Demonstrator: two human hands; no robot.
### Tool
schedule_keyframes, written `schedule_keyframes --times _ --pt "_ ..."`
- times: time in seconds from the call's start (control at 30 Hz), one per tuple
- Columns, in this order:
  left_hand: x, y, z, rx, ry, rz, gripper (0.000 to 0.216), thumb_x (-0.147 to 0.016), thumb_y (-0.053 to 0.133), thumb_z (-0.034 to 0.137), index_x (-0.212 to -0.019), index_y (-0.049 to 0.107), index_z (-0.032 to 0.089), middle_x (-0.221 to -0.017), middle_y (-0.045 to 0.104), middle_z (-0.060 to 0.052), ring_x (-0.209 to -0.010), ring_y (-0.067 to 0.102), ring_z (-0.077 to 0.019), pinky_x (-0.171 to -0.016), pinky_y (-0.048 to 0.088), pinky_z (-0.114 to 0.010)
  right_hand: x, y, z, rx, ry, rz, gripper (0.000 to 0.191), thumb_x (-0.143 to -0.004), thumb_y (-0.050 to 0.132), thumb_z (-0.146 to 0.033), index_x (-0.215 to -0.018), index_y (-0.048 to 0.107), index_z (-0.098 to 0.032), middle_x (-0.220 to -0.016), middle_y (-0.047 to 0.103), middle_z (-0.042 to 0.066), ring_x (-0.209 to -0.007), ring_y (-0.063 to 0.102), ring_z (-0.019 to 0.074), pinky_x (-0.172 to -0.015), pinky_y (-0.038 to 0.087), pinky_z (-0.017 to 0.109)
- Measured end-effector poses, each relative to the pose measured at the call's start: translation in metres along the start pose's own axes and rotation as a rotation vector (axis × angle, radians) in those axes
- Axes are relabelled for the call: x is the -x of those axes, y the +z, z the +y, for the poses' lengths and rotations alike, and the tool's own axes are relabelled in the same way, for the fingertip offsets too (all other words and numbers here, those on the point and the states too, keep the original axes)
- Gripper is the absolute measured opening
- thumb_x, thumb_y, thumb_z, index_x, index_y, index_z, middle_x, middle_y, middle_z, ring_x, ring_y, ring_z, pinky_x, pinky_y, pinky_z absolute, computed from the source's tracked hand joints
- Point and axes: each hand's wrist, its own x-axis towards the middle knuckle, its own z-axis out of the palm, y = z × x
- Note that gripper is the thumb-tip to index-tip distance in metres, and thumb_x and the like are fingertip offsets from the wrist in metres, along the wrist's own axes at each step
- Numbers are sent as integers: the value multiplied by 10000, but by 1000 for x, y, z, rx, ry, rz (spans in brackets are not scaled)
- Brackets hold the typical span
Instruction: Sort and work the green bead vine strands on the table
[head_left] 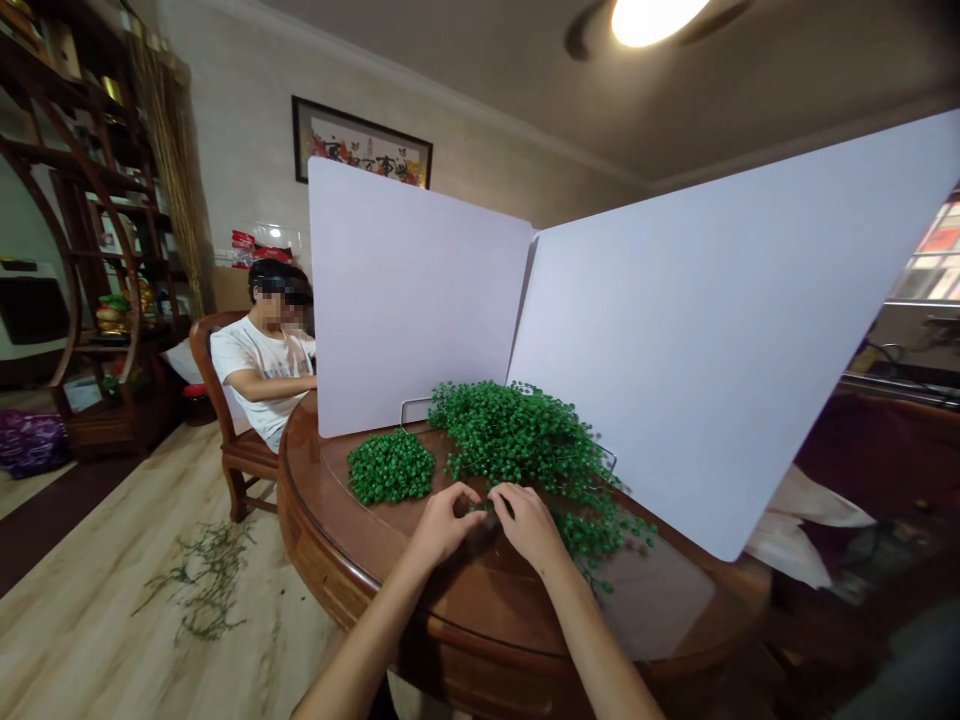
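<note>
My left hand [447,522] and my right hand [527,520] meet over the near part of the round wooden table [349,555]. Thumbs and forefingers are curled toward each other in a pinch, with a tiny green piece between the fingertips, too small to name. Just beyond lies a large heap of green beaded sprigs [517,430], artificial-looking, with round heads on thin stems. Loose sprigs [592,535] spill from it beside my right hand. Left of my left hand sits a smaller, compact pile of green heads [391,466].
Two white boards [420,300] [675,340] stand on the table behind the heap, propped by wire stands [415,403]. At the left, a person [262,360] in a white shirt sits on a wooden chair [247,455]. Stem scraps [206,580] lie on the floor.
</note>
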Motion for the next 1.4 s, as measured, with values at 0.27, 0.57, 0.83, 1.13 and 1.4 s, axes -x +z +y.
schedule_keyframes --times 0.27,0.57,0.83,1.13,1.4 --pt "-2 -2 3 222 -22 84 228 -684 646 222 -902 592 181 -820 628 -8 -749 572 -151 -705 447 -249 -3 2 -21 -285 -42 25 393 -901 401 -129 -1239 561 -247 -1169 641 69 -1083 593 213 -950 475 386" --pt "-1 0 1 148 28 120 225 -706 615 187 -924 562 193 -774 613 16 -728 575 -145 -706 439 -243 -5 5 -24 -340 3 12 264 -960 405 -247 -1124 611 -265 -1059 623 69 -994 615 209 -886 506 340" --pt "-3 -3 11 343 -111 66 235 -734 652 364 -791 642 137 -623 565 14 -612 522 -130 -632 411 -246 -2 13 -22 -372 -13 96 108 -946 436 -231 -982 538 -234 -934 577 56 -902 597 201 -824 502 322" --pt "-2 -5 15 294 -65 127 268 -745 669 405 -723 609 145 -645 554 20 -605 502 -118 -600 394 -229 -1 12 -27 -385 -15 133 105 -925 457 -219 -999 530 -224 -914 580 52 -867 596 192 -799 507 309" --pt "-1 -4 17 267 -18 106 241 -771 658 388 -780 611 152 -679 585 12 -605 524 -121 -601 422 -231 1 7 -25 -387 73 75 257 -930 454 -252 -1144 590 -216 -999 640 75 -900 627 197 -848 507 327"
